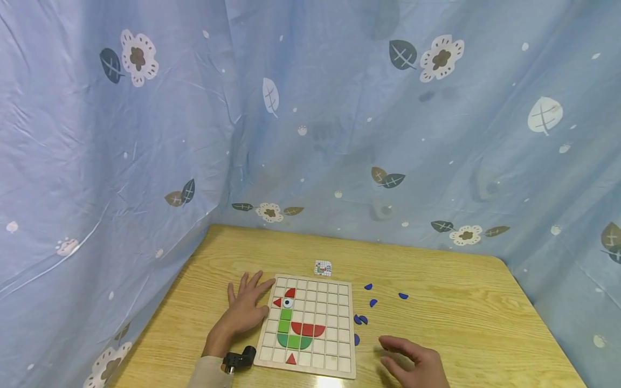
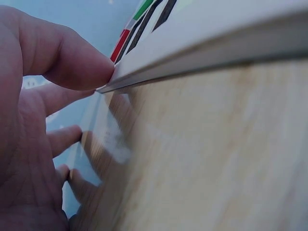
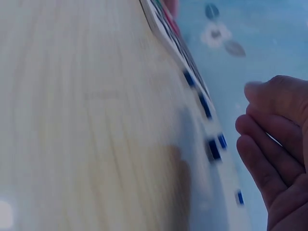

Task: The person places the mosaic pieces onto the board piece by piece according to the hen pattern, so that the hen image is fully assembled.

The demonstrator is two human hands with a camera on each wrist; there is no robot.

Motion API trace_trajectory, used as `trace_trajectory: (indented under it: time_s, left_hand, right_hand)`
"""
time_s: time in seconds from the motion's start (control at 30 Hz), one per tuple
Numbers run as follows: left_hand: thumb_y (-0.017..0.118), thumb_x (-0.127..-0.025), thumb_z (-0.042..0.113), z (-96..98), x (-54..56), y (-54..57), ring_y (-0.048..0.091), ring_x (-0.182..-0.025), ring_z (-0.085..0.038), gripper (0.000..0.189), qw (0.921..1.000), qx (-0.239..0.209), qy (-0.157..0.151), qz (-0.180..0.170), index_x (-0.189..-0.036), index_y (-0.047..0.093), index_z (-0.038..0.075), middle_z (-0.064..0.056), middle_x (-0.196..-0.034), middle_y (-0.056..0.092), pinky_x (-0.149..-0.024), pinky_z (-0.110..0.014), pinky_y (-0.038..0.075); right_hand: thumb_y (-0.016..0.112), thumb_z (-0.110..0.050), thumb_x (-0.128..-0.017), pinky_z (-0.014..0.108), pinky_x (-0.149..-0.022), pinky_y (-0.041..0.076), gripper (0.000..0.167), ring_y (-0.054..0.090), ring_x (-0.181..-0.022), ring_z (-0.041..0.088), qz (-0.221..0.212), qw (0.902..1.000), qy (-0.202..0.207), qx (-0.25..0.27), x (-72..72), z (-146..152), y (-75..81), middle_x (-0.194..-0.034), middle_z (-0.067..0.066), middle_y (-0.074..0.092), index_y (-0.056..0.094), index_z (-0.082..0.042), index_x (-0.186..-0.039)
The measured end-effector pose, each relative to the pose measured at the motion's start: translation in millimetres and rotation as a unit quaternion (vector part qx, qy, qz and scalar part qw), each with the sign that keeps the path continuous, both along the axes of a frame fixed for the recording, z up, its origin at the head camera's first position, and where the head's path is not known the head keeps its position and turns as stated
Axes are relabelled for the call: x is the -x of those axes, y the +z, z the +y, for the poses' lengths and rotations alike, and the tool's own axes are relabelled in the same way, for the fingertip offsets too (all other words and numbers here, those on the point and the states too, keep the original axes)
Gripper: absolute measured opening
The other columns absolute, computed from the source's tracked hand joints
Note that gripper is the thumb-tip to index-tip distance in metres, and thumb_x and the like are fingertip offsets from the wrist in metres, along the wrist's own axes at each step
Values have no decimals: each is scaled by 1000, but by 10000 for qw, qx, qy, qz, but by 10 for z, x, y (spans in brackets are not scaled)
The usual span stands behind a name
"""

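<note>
Bracing on the board's left side: left hand (image 1: 245,311), fingers spread and fairly straight, thumb against the board edge, index fingertip at the far left corner. Small black device (image 1: 241,358) at that wrist, just beside the board, light sleeve (image 1: 209,373) behind it.

Next right, gridded board (image 1: 332,304) flat on the wood table (image 1: 466,302). Pieces on it, mostly left half: one red triangle (image 1: 277,302) pointing left, red curved piece (image 1: 290,293) above an eye disc (image 1: 287,303), green pieces (image 1: 284,326) running down and then right, red row (image 1: 308,329) touching them, second red triangle (image 1: 291,359) near the bottom.

Small printed card (image 1: 323,268) lies just past the far edge. Six blue pieces (image 1: 373,303) right of the board (two nearly together, one against the board's edge).

Far right: right hand (image 1: 414,362) near the lowest blue piece, fingers loosely bent, thumb apart, empty.
</note>
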State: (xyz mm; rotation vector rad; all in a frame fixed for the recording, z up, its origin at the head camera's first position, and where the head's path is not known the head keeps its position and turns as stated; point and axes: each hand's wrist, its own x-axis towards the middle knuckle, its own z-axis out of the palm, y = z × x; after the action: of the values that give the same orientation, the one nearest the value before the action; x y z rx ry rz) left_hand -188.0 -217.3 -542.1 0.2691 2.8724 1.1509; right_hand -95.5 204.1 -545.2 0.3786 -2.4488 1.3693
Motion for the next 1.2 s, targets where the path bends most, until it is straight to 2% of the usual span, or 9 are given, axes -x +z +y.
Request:
trace_trajectory:
  time_s: [0.17, 0.3, 0.4, 0.57, 0.7, 0.77, 0.87, 1.03, 1.2]
  left_hand:
    - [62, -89, 8, -2, -1, -5, 1, -168, -56, 74, 10000, 19, -4, -28, -162, 55, 15, -24, -179, 27, -123, -79, -20]
    - [63, -89, 8, -3, -3, 3, 1, -168, -55, 73, 10000, 13, -10, -22, -162, 56, 15, -24, -179, 27, -123, -79, -20]
    - [63, -89, 8, -5, 0, 1, 1, -168, -55, 73, 10000, 24, -9, -5, -162, 56, 16, -24, -179, 27, -123, -79, -20]
    - [64, -88, 9, -14, 10, -19, 1, -168, -55, 74, 10000, 55, 7, 13, -161, 57, 17, -24, -179, 27, -123, -80, -20]
    - [64, -88, 9, -8, 5, -19, 1, -168, -55, 74, 10000, 18, -6, 34, -161, 57, 18, -23, -179, 28, -123, -80, -20]
    - [64, -88, 9, -4, 2, -25, 1, -168, -56, 73, 10000, -17, -14, 75, -161, 57, 17, -24, -179, 28, -122, -80, -20]
    - [62, -89, 10, -6, 7, -57, 2, -167, -58, 73, 9996, -115, -48, 235, -161, 57, 15, -26, -178, 29, -121, -82, -20]
    - [60, -87, 9, -6, 12, -56, 4, -165, -60, 73, 9990, -247, -41, 359, -160, 57, 12, -29, -176, 30, -120, -82, -19]
    - [62, -87, 10, -9, 9, -39, 3, -166, -58, 73, 9996, -186, -5, 227, -160, 57, 12, -28, -177, 28, -122, -81, -19]
  right_hand:
    - [94, 7, -74, 15, -78, 63, 39, 80, -93, 3, -34, 9994, -351, -12, -17, 243, -6, -104, 8, 86, 85, -9, -108]
    - [95, 6, -73, 12, -78, 61, 39, 80, -92, 1, 131, 9987, -464, -179, 2, 329, -4, -103, 7, 86, 86, -10, -108]
    - [95, 3, -73, 11, -78, 60, 38, 80, -92, 1, 36, 9989, -408, -227, 21, 329, 18, -103, 5, 86, 86, -12, -107]
    - [95, -1, -76, 15, -80, 62, 35, 79, -93, 0, -526, 9978, -224, -338, 93, 272, 50, -104, 2, 86, 86, -13, -107]
    - [93, -8, -82, 19, -85, 63, 32, 78, -97, -1, -1161, 9920, 65, -497, 169, 226, 62, -109, 2, 86, 85, -12, -113]
    - [93, -10, -84, 20, -86, 63, 31, 78, -98, -1, -1335, 9893, 172, -568, 193, 208, 62, -110, 1, 86, 85, -12, -114]
    - [92, -5, -83, 21, -84, 64, 29, 78, -96, 0, -1095, 9912, 237, -711, 211, 178, 47, -106, -2, 86, 85, -15, -110]
    - [91, 9, -77, 17, -79, 62, 37, 77, -91, -2, -101, 9932, 90, -1159, 248, 126, -5, -96, -11, 84, 84, -21, -99]
    - [89, 8, -79, 18, -79, 63, 37, 76, -90, -3, 22, 9927, 160, -1193, 295, 67, 9, -94, -17, 82, 84, -23, -99]
